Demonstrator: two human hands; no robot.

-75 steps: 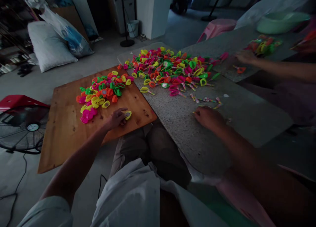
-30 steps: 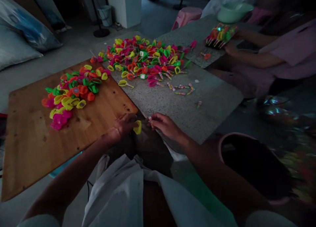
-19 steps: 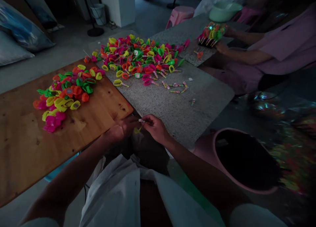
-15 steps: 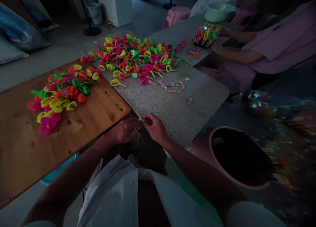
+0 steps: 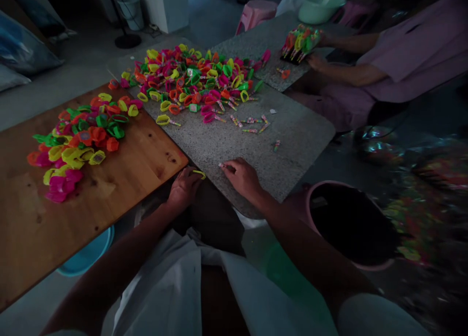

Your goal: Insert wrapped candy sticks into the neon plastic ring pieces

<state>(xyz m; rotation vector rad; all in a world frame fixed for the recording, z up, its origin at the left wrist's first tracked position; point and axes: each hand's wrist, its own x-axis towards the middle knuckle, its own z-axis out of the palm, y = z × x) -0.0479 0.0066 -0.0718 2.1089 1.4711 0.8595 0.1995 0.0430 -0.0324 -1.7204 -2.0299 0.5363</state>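
Note:
Between the fingers of my left hand point(image 5: 182, 187) is a yellow toy watch point(image 5: 199, 173), its strap partly hidden, beside the corner of the wooden board. My right hand point(image 5: 242, 177) is over the near part of the grey speckled table point(image 5: 204, 143), pinching a small printed candy tube point(image 5: 221, 165) whose pale end sticks out. Farther back lies a heap of bright toy watches point(image 5: 193, 80), many with candy tubes attached. Several loose candy tubes point(image 5: 250, 130) are scattered in front of it.
More toy watches point(image 5: 84, 136) are piled on the wooden board point(image 5: 120, 189) at left. A pink bin point(image 5: 310, 214) stands at right, near colourful bagged goods point(image 5: 413, 228). Across the table, a person in pink point(image 5: 405, 58) holds a bunch of toys point(image 5: 302, 41). A blue basin point(image 5: 87, 253) sits below the board.
My hands have separated. The right hand has moved away to the right over the grey table with the candy tube; the left keeps the yellow toy watch. The view has shifted slightly.

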